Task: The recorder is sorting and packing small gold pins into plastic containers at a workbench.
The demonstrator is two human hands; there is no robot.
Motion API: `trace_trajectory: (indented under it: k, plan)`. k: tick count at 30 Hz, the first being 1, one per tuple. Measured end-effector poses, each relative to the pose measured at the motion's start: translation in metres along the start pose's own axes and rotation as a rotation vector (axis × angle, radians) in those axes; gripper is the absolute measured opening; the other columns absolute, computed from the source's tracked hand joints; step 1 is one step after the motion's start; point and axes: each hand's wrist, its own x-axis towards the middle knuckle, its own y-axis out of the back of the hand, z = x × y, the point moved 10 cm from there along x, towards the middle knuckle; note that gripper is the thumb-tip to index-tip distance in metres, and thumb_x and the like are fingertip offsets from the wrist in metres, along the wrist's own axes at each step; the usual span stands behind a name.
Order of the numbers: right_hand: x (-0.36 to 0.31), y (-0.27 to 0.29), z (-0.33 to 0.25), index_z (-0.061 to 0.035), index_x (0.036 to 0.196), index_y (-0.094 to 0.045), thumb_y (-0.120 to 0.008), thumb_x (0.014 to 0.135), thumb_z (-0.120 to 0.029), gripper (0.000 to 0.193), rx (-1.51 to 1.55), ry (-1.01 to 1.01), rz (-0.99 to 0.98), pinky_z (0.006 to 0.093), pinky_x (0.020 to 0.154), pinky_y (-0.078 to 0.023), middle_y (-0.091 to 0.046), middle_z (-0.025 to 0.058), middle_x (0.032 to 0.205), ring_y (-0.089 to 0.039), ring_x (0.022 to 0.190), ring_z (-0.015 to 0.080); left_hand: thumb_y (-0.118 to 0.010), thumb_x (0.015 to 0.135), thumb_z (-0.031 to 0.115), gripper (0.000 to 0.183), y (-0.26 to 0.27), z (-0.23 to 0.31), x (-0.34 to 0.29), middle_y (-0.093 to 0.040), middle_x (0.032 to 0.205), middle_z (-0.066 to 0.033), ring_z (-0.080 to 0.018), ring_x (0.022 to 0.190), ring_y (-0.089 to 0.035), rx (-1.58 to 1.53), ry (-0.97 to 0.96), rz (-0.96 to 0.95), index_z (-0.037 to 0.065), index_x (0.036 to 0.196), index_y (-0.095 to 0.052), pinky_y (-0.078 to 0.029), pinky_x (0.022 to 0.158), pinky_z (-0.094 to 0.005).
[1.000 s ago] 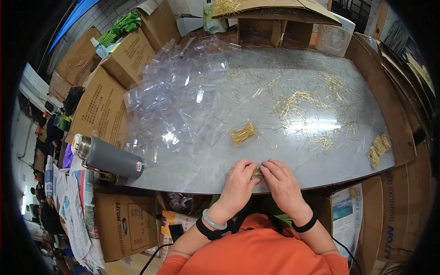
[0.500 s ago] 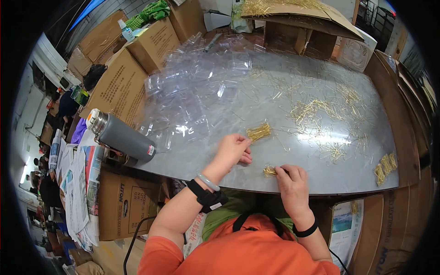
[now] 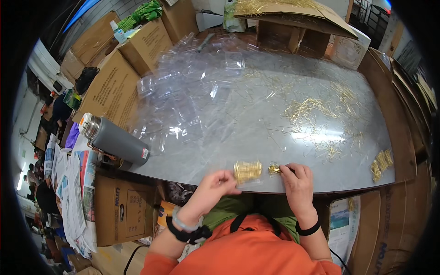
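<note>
**Gold pins at the counter's near edge**

Where the glossy grey counter [image 3: 256,123] meets my lap, my left hand [image 3: 215,185] pinches a small clear packet of thin gold pins [image 3: 248,170] lying flat. Just beside it, my right hand [image 3: 297,179] curls loosely over a smaller gold pin cluster [image 3: 274,169]. Crinkled clear plastic shells [image 3: 192,91] pile farther back.

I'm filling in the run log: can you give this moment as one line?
left hand: holds clear packet of gold pins | right hand: pinches small gold pin bunch | surface: grey table near edge | nearby: clear plastic packs, grey flask
</note>
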Motion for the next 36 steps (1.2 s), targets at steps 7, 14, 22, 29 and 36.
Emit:
trace_trajectory:
  k: [7,14,22,29,36]
  plan:
    - [0.003,-0.004,-0.003,-0.0072,0.107,-0.07,-0.071,0.081,-0.002,0.027,0.021,-0.006,-0.044,0.0388,0.084,-0.047,-0.063,0.0053,0.103,-0.058,0.095,0.0269,-0.064,0.098,0.004,0.008,-0.028,-0.075,-0.048,-0.063,0.107,-0.0071,-0.0157,0.099,-0.066,-0.129,0.343,-0.199,-0.003,0.095,-0.062,-0.055,0.094,-0.0298]
    - [-0.001,-0.005,-0.016,-0.0068,0.106,-0.07,-0.067,0.08,-0.004,0.026,0.069,0.044,-0.089,0.0386,0.082,-0.048,-0.063,0.0059,0.103,-0.058,0.095,0.0269,-0.067,0.096,0.006,0.01,-0.037,-0.098,-0.027,-0.063,0.103,-0.0041,-0.0118,0.097,-0.062,-0.054,0.251,-0.238,-0.001,0.089,-0.062,-0.051,0.091,-0.0269]
    - [-0.041,-0.003,-0.056,-0.0061,0.109,-0.071,-0.069,0.079,-0.003,0.03,0.107,0.126,-0.163,0.0386,0.083,-0.049,-0.064,0.0051,0.103,-0.058,0.091,0.0269,-0.064,0.097,0.005,0.008,-0.04,-0.101,-0.033,-0.063,0.113,-0.0075,-0.0128,0.102,-0.061,-0.157,0.204,-0.174,-0.001,0.094,-0.061,-0.051,0.094,-0.029]
    - [-0.046,0.007,-0.061,-0.0073,0.11,-0.07,-0.067,0.078,-0.006,0.033,0.161,0.123,-0.077,0.0387,0.084,-0.047,-0.064,0.0038,0.105,-0.058,0.094,0.0246,-0.061,0.1,0.006,0.009,-0.041,-0.065,-0.042,-0.06,0.121,-0.0106,-0.0148,0.104,-0.064,-0.005,0.113,-0.151,-0.002,0.099,-0.059,-0.053,0.097,-0.0305]
    - [0.004,0.005,-0.053,-0.0085,0.106,-0.067,-0.068,0.083,-0.005,0.023,0.114,0.069,0.024,0.0401,0.085,-0.047,-0.062,0.0067,0.104,-0.057,0.095,0.0275,-0.061,0.102,0.011,0.014,-0.031,-0.03,-0.001,-0.065,0.112,-0.0091,-0.0127,0.095,-0.065,0.168,0.017,-0.091,-0.002,0.102,-0.059,-0.055,0.086,-0.0296]
